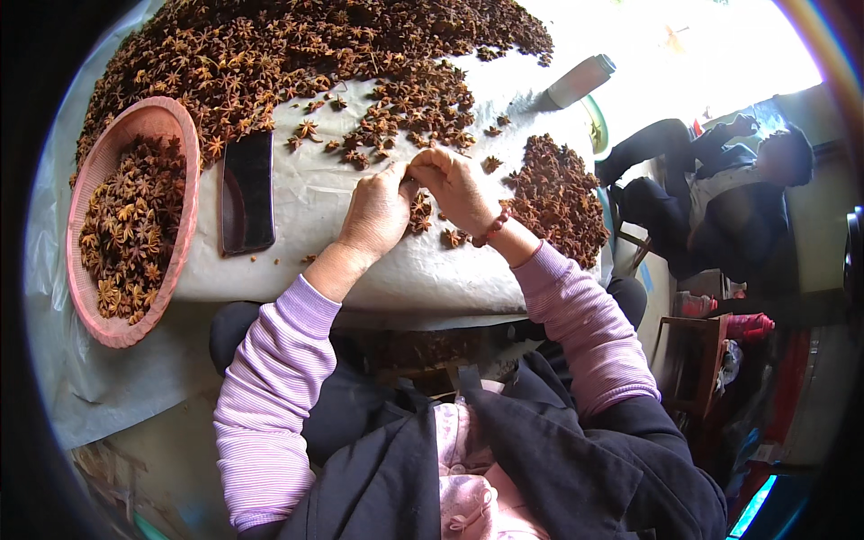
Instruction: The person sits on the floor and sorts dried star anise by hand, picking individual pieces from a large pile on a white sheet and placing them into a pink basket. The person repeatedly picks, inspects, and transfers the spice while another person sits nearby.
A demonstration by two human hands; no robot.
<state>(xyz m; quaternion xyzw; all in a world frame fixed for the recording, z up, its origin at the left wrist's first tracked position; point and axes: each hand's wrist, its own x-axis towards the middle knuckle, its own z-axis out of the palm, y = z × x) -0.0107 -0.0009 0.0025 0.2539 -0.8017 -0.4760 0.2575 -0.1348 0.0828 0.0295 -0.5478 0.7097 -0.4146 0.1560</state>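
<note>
Inside pink basket (148, 119); star anise (130, 229), apparently

Looks like workshop or home workroom, cannot tell which: broad surface under whitish plastic sheet (301, 211), heaps of brown star-shaped dried spice pods (243, 63), oval pink plastic basket (124, 337) filled with more, seated person in dark clothes (747, 211) at right.

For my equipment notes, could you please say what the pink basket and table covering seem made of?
Pink basket: probably matte plastic, given its uniform colour and moulded-looking rim. Table covering: likely plastic sheeting, slightly glossy, with soft creases.
</note>
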